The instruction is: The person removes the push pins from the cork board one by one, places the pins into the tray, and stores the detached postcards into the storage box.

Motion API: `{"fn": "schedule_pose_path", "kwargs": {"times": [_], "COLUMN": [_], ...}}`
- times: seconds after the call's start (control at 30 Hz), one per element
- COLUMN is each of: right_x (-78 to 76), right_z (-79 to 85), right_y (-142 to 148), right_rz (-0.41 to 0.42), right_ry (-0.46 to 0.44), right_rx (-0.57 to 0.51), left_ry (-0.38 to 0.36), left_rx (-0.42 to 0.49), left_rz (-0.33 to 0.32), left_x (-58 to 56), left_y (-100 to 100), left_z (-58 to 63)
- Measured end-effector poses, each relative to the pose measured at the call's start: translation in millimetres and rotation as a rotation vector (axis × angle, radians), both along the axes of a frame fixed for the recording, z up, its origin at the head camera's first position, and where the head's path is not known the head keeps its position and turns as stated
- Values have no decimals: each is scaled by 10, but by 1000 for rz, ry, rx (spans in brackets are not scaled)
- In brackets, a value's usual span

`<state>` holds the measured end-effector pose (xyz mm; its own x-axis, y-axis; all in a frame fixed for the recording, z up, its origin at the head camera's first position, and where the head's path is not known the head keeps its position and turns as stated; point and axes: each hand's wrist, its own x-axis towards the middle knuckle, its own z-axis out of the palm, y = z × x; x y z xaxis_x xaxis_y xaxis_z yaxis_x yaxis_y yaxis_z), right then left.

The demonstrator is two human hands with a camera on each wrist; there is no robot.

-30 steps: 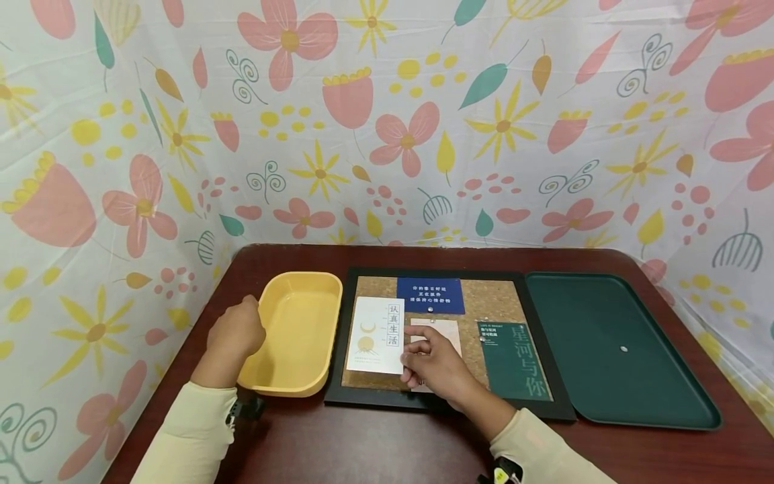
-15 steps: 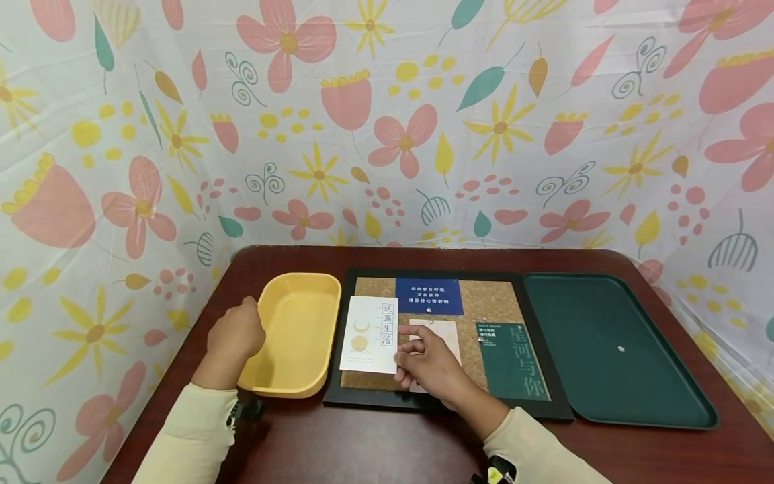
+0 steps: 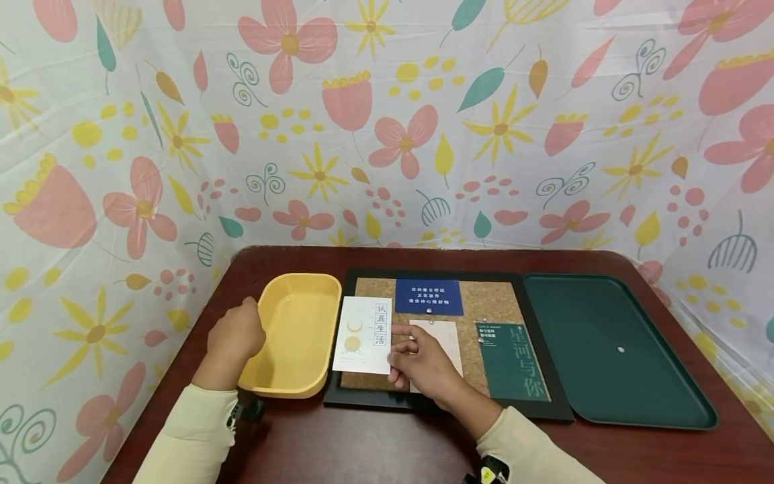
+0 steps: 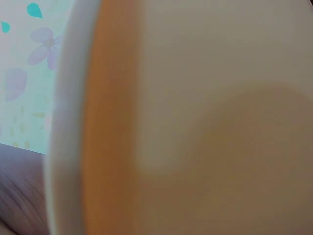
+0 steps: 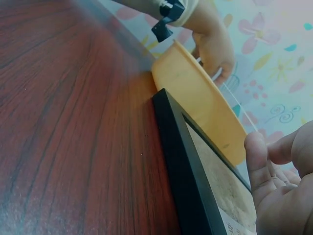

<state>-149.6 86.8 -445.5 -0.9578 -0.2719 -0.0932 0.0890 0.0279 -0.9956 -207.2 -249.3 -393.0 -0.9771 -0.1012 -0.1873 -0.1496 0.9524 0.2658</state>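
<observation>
A white card (image 3: 363,335) with a printed moon and black characters is pinched at its right edge by my right hand (image 3: 423,363), over the left part of a black-framed cork board (image 3: 369,382). In the right wrist view the card shows edge-on as a thin white line (image 5: 239,105) beyond the thumb. My left hand (image 3: 237,327) grips the left rim of a yellow plastic tub (image 3: 296,329); its fingertips are hidden in the head view. The tub's wall (image 4: 115,117) fills much of the left wrist view, blurred.
Pinned on the board are a blue card (image 3: 428,296), a pale pink card (image 3: 444,343) partly behind my right hand, and a green card (image 3: 514,363). A dark green tray (image 3: 617,383), with a small silvery pin (image 3: 620,349) in it, lies to the board's right.
My right hand has shifted a little to the left with the white card, toward the tub. The left hand stays on the tub's rim.
</observation>
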Motion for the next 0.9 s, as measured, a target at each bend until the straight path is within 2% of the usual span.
{"fn": "schedule_pose_path", "kwargs": {"times": [0.33, 0.9], "right_x": [-4, -28], "right_z": [-12, -13], "right_y": [-53, -140], "right_rz": [12, 20], "right_ry": [0, -8], "right_rx": [-24, -43], "left_ry": [15, 15], "left_rx": [-5, -6], "left_rz": [2, 7], "left_x": [4, 12], "left_y": [-3, 22], "left_z": [-26, 8]}}
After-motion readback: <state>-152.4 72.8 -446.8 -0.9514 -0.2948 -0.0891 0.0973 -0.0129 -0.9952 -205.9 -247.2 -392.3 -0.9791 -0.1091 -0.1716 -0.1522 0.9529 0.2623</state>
